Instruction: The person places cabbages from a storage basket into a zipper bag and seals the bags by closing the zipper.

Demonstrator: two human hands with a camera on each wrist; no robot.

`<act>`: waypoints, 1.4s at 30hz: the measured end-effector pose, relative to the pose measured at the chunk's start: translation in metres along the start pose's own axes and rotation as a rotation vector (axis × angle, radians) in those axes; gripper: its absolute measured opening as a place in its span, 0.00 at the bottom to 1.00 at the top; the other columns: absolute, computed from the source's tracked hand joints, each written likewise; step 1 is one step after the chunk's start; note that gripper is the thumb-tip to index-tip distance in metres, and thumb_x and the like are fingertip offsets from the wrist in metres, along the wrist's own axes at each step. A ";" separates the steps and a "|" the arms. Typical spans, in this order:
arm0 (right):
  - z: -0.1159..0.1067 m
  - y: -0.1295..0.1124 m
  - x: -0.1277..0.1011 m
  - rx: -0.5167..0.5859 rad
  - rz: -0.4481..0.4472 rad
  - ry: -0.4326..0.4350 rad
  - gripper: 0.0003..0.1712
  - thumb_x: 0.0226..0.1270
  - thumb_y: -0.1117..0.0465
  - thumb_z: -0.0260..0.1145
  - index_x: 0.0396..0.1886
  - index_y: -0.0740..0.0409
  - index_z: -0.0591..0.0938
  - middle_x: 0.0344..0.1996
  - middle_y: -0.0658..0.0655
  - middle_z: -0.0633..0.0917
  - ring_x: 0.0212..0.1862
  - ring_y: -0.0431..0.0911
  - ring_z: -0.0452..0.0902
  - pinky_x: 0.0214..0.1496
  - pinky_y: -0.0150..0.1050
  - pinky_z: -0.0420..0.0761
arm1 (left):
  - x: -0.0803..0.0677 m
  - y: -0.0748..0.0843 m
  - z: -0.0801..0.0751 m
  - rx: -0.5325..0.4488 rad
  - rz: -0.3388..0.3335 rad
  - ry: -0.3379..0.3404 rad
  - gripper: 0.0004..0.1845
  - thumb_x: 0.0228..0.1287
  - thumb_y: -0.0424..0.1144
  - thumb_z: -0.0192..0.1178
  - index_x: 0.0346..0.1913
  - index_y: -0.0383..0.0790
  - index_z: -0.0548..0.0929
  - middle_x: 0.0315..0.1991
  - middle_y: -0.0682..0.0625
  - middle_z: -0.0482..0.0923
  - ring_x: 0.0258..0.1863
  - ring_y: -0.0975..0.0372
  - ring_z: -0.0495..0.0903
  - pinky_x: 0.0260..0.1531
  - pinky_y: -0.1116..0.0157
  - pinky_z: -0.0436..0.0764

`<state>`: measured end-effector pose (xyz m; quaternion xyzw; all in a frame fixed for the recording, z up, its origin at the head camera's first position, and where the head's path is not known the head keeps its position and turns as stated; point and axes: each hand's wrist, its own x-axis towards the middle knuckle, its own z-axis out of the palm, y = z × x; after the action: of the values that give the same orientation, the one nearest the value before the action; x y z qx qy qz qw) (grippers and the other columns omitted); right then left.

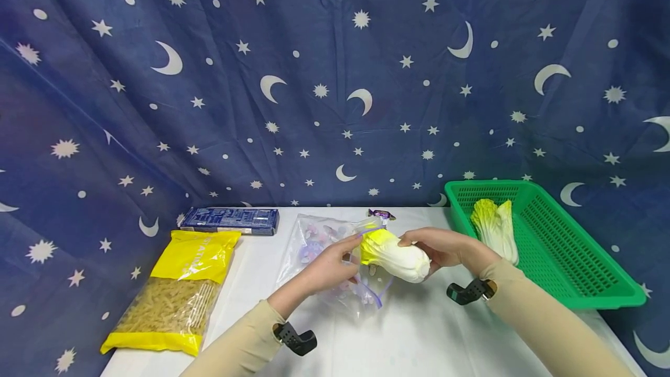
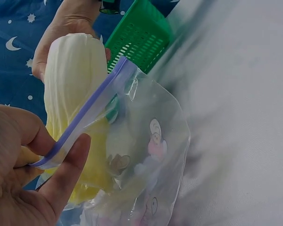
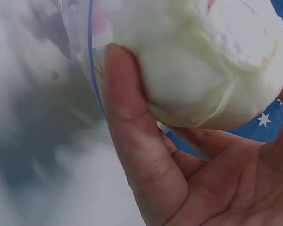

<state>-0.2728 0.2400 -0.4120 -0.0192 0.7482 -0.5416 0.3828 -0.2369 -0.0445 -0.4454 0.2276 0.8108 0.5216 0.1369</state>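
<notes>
A head of napa cabbage [image 1: 402, 259], white at its base and yellow at its leaves, is held by my right hand [image 1: 445, 247] around the base end. Its leafy end is inside the mouth of a clear zip bag [image 2: 162, 113] with a purple zip edge and cartoon prints. My left hand [image 1: 331, 265] pinches that zip edge between thumb and fingers and holds the mouth apart. In the right wrist view, the fingers [image 3: 141, 141] lie under and beside the cabbage's cut base [image 3: 245, 37]. The leaf tips are partly hidden behind the bag's film.
At the right stands a green plastic basket [image 1: 555, 260] with another napa cabbage [image 1: 497, 231] in it. A yellow pasta bag [image 1: 175, 292] lies at the left, with a blue flat packet [image 1: 230, 220] behind it. A purple wrapped candy [image 1: 381, 214] lies at the table's back edge.
</notes>
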 end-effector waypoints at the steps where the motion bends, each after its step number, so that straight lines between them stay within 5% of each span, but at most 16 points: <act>1: 0.001 0.001 0.000 0.019 0.001 0.004 0.28 0.70 0.48 0.59 0.62 0.61 0.76 0.44 0.62 0.82 0.36 0.50 0.83 0.34 0.46 0.90 | 0.000 0.000 0.000 -0.009 0.002 0.002 0.39 0.62 0.24 0.56 0.78 0.34 0.62 0.80 0.45 0.55 0.34 0.59 0.84 0.35 0.62 0.89; 12: 0.008 0.008 0.009 0.170 0.027 0.014 0.28 0.69 0.47 0.62 0.60 0.61 0.73 0.43 0.63 0.82 0.37 0.51 0.84 0.34 0.45 0.90 | 0.000 -0.002 0.000 -0.079 -0.013 0.013 0.39 0.63 0.25 0.55 0.78 0.35 0.61 0.80 0.46 0.56 0.32 0.59 0.85 0.36 0.65 0.88; 19: 0.018 0.004 0.009 -0.075 -0.041 0.129 0.27 0.68 0.48 0.65 0.61 0.59 0.79 0.42 0.61 0.83 0.37 0.52 0.83 0.31 0.46 0.90 | 0.000 0.002 -0.001 -0.082 -0.003 0.023 0.37 0.64 0.25 0.57 0.77 0.32 0.63 0.78 0.42 0.58 0.29 0.57 0.82 0.38 0.52 0.89; 28: 0.029 0.002 0.008 -0.217 -0.059 0.145 0.37 0.64 0.47 0.69 0.70 0.57 0.76 0.44 0.58 0.84 0.40 0.51 0.82 0.32 0.48 0.89 | 0.001 0.000 0.000 -0.080 -0.014 0.010 0.36 0.66 0.27 0.58 0.78 0.34 0.63 0.79 0.45 0.58 0.31 0.60 0.80 0.36 0.56 0.90; 36: 0.020 0.009 0.014 0.023 -0.039 0.110 0.33 0.70 0.48 0.62 0.70 0.58 0.75 0.42 0.60 0.83 0.37 0.50 0.82 0.32 0.42 0.88 | 0.000 -0.004 0.001 -0.071 -0.021 0.014 0.36 0.67 0.28 0.60 0.78 0.35 0.64 0.78 0.45 0.60 0.28 0.59 0.82 0.33 0.61 0.89; 42: 0.017 0.014 0.019 0.292 0.018 0.027 0.34 0.72 0.49 0.61 0.71 0.61 0.68 0.48 0.64 0.79 0.42 0.51 0.82 0.41 0.46 0.90 | 0.000 -0.007 0.005 -0.074 -0.029 0.035 0.35 0.69 0.30 0.60 0.78 0.37 0.64 0.77 0.44 0.61 0.27 0.59 0.83 0.36 0.53 0.89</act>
<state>-0.2708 0.2237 -0.4359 0.0506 0.6666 -0.6413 0.3765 -0.2363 -0.0428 -0.4534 0.2013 0.7965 0.5531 0.1386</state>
